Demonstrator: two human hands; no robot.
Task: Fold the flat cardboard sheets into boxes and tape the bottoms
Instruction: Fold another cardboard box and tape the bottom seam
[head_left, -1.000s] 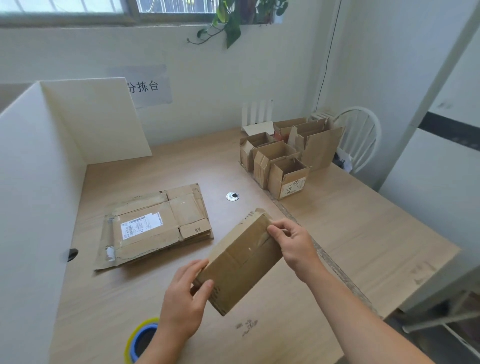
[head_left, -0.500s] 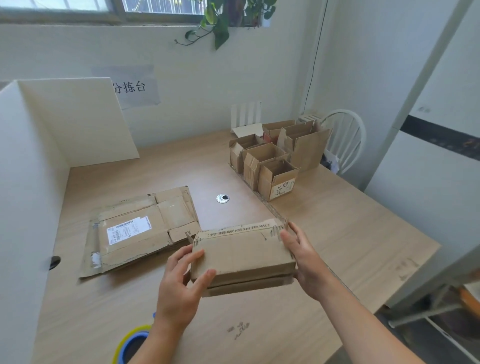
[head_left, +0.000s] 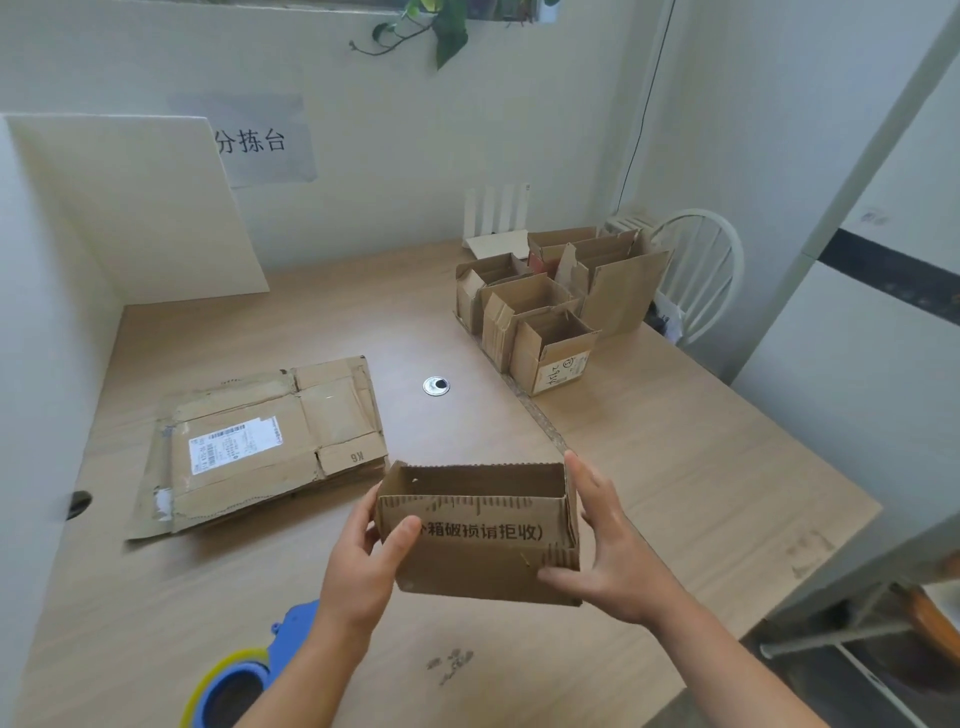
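Note:
A small brown cardboard box (head_left: 483, 551) with printed black characters is held above the table's near edge, squared up with its open top facing me. My left hand (head_left: 371, 564) grips its left end, thumb on the front panel. On the box's right end lies my right hand (head_left: 605, 545), fingers straight along the side and thumb under the front corner. A stack of flat cardboard sheets (head_left: 260, 447) with a white label lies on the table to the left. A blue tape dispenser (head_left: 234, 686) with a yellow-edged roll sits at the near left.
Several folded open boxes (head_left: 545, 317) stand at the table's far right. A white divider board (head_left: 130, 208) walls the left and back. A round cable grommet (head_left: 436, 386) is set in the wooden table (head_left: 675, 467). A white chair (head_left: 701, 270) stands beyond the far right corner.
The flattened sheet has been turned level and opened into a rectangular box. Both hands shifted to its two ends, and the view moved closer and lower.

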